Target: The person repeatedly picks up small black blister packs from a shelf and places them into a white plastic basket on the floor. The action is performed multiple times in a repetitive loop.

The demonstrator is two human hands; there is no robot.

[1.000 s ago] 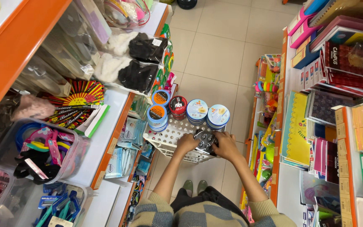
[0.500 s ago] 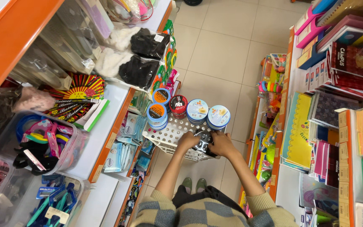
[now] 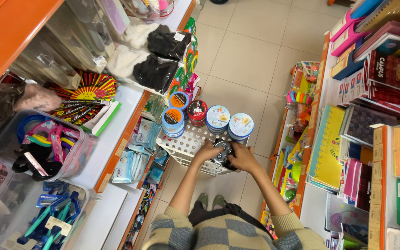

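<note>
Between the left hand (image 3: 208, 150) and the right hand (image 3: 243, 157) sits a small dark round object (image 3: 223, 152), so covered by the fingers that its kind cannot be told, nor how firmly either hand grips it. The white lattice basket (image 3: 186, 141) just beyond the hands has its near edge hidden behind them, and the round tins (image 3: 218, 116) standing at its far side show only their lids, their labels too small to make out. Far to the right of the hands the shelves of notebooks (image 3: 385, 69) are cut off by the picture's edge, and the clear bin of blue tools (image 3: 47, 217) well to the left runs off the bottom.
</note>
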